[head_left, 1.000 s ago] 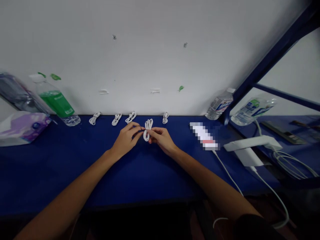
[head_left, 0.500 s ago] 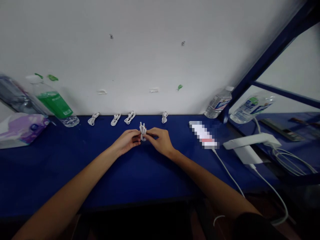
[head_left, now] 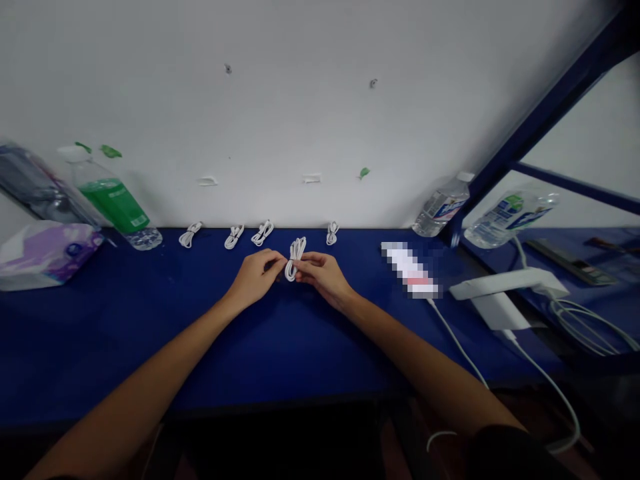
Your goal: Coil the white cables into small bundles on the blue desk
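A coiled white cable [head_left: 295, 259] stands between my left hand [head_left: 255, 277] and my right hand [head_left: 323, 275], its loops pointing away from me. Fingertips of both hands pinch its lower part, over the blue table [head_left: 75, 333]. Part of the coil is hidden behind my fingers. Beyond my left hand, at the table's back edge, lie a bundled white cable [head_left: 190, 235], another [head_left: 233, 236] and a third [head_left: 262, 233]. A fourth bundled white cable [head_left: 331, 233] lies beyond my right hand.
At the back left stand a tissue box [head_left: 47, 253] and a bottle with green contents [head_left: 115, 207]. To the right are a pixelated object [head_left: 410, 270], a water bottle [head_left: 443, 207], a white power adapter [head_left: 507, 287] and trailing white cords [head_left: 457, 343].
The coil has turned between my fingers, from narrow and edge-on half a second ago to showing its loops, and has shifted slightly right. My hands have moved slightly closer together.
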`<control>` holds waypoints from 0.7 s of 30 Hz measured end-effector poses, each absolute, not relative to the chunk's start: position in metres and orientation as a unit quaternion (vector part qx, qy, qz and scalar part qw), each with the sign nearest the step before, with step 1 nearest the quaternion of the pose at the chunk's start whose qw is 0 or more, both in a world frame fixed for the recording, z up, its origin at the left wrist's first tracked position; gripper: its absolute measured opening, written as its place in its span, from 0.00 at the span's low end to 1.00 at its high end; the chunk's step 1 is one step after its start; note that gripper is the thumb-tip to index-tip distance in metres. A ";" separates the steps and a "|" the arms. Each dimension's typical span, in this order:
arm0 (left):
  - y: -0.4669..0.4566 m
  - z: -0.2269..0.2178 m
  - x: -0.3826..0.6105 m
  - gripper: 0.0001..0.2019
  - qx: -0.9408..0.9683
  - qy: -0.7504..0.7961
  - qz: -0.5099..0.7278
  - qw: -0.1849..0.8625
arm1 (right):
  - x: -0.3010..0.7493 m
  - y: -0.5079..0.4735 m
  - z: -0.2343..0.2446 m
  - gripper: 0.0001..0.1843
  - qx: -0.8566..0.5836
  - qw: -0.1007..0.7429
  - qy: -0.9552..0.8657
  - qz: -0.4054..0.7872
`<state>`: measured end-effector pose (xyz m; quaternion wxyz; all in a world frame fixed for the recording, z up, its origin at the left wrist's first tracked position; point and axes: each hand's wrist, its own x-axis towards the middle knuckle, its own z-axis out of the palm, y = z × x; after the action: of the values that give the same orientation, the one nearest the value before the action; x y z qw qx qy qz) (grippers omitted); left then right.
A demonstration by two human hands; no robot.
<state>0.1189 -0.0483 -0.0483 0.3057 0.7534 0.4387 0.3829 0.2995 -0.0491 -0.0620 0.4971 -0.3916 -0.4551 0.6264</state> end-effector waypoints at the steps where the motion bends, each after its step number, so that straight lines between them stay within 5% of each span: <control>1: -0.049 -0.049 0.122 0.12 0.708 0.451 0.384 0.385 | 0.301 -0.048 -0.061 0.23 -0.403 0.500 -0.472 0.604; 4: -0.051 -0.051 0.126 0.11 0.571 0.452 0.373 0.575 | 0.305 -0.046 -0.059 0.31 -0.419 0.492 -0.570 0.508; 6: -0.050 -0.052 0.125 0.09 0.545 0.451 0.367 0.604 | 0.308 -0.046 -0.060 0.34 -0.422 0.469 -0.612 0.476; 10: -0.045 -0.054 0.118 0.08 0.652 0.485 0.345 0.470 | 0.312 -0.047 -0.064 0.39 -0.445 0.401 -0.651 0.466; 15: -0.044 -0.059 0.115 0.08 0.820 0.466 0.271 0.192 | 0.316 -0.047 -0.064 0.21 -0.458 0.309 -0.785 0.280; 21: -0.043 -0.062 0.112 0.08 0.865 0.420 0.232 0.146 | 0.320 -0.044 -0.070 0.19 -0.434 0.262 -0.853 0.123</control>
<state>0.1121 -0.0428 -0.0617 0.1462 0.8652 0.4198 0.2320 0.3203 -0.0436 -0.0701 0.2619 -0.4338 -0.8533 0.1234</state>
